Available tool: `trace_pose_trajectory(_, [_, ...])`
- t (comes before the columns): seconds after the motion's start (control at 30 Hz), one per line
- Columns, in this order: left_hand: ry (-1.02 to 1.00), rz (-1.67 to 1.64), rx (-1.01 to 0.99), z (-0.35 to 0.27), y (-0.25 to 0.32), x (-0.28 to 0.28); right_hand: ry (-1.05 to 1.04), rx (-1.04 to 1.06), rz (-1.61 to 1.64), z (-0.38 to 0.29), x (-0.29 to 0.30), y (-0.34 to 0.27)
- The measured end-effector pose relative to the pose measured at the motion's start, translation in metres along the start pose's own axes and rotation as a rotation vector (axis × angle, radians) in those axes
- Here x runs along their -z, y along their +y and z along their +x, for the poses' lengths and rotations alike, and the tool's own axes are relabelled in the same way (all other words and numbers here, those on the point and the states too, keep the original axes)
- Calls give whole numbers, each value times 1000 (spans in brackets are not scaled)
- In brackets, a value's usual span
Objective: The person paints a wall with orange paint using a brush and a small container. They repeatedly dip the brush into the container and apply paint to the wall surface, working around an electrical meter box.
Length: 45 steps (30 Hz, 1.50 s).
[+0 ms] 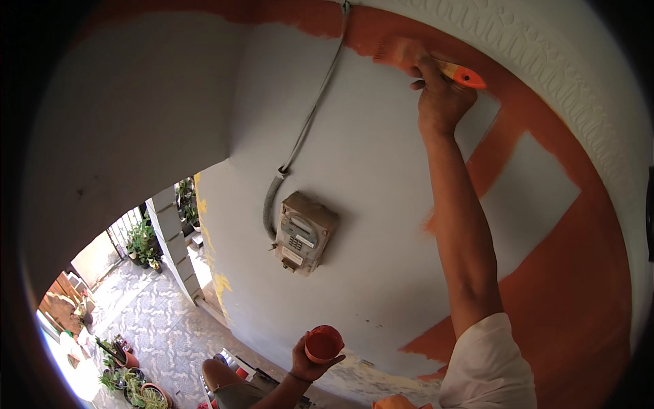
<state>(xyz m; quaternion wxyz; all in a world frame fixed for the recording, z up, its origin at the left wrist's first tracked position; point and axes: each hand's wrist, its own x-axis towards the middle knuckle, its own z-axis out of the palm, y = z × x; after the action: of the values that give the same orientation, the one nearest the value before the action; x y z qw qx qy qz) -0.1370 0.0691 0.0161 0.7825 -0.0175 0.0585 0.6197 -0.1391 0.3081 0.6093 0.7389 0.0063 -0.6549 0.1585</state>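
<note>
My right hand (443,97) is raised high and grips a flat paintbrush (449,71) with a yellow and orange handle. Its bristles, coated in paint, press against the upper wall in a band of orange-red paint (398,48). Lower down, my left hand (305,360) supports a small round cup (324,343) of red-orange paint, its open top tilted towards me. Between the two hands stretches the grey-white wall (368,204), part of it covered with orange-red strokes and patches.
An electricity meter (302,232) with a keypad juts from the wall, fed by a cable (314,107) and grey conduit (271,204). White embossed moulding (552,66) borders the painted band. Potted plants (135,386) stand on the patterned floor (168,312) below. A knee (217,370) shows beside my left arm.
</note>
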Motion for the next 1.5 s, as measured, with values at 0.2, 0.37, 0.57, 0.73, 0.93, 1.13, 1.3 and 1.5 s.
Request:
trace_pose_trajectory(0.2, [33,-19,-34,-6,5,-10,171,61,-152,-8,49,-47])
trace_pose_trajectory(0.37, [31,-23,-49,-6,6,-10,168,8,-95,0,64,-51])
trace_pose_trajectory(0.57, [48,23,-32,-5,-2,-16,147,33,-15,19,55,-40])
trace_pose_trajectory(0.73, [74,11,-29,-8,-1,-18,161,25,-39,22,61,-35])
trace_pose_trajectory(0.93, [74,-5,-22,-4,-1,-6,179,54,-74,28,72,-34])
trace_pose_trajectory(1.13, [162,19,-11,-7,-1,-25,204,86,-74,30,80,-37])
trace_pose_trajectory(1.3, [166,8,-1,-6,-2,-21,222,110,-84,27,87,-45])
trace_pose_trajectory(1.5, [187,9,15,-4,-4,-21,200,113,-116,30,104,-48])
